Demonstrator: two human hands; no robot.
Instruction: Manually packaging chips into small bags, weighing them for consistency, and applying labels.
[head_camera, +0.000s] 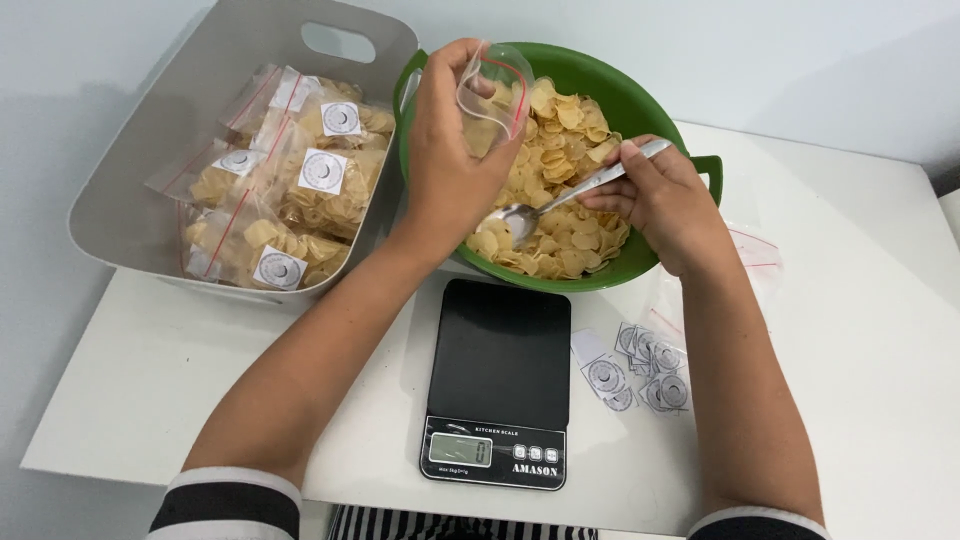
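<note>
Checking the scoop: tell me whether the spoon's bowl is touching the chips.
Touching. The head view shows the spoon bowl resting on the chips in the green bowl.

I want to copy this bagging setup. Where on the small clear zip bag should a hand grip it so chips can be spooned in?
Grip the clear zip bag just under its red-lined mouth, from the left, as the left hand does: the opening is pinched wide and faces the spoon in the right hand, above the green bowl.
</note>
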